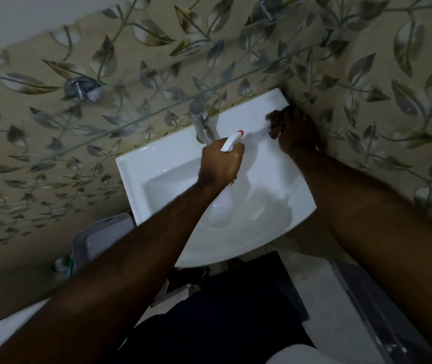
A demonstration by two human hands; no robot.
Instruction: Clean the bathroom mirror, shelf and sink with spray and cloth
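You are working with two hands over one white sink. Your left hand is gripping one spray bottle: the fingers are wrapping closed around its neck, the white head with its red tip is poking out beyond the knuckles, and the pale body is hanging below your palm, over the basin. Your right hand is bunching one dark striped cloth, fingers closing over it and pressing it down on the sink's back right corner, hard against the wall. The two hands are sitting apart, the cloth lying past the bottle's tip toward the corner.

One chrome tap is standing just beyond your left fingers, at the back rim. Two more chrome fittings are showing on the wall, one well left of your left fingers and one far above them, blurred.

The sink is looking wet and glossy. Leaf-patterned tiles are covering both walls, meeting in the corner beside your right fingers. One grey slatted basket is standing under your left forearm, beside the sink. The room is dim.
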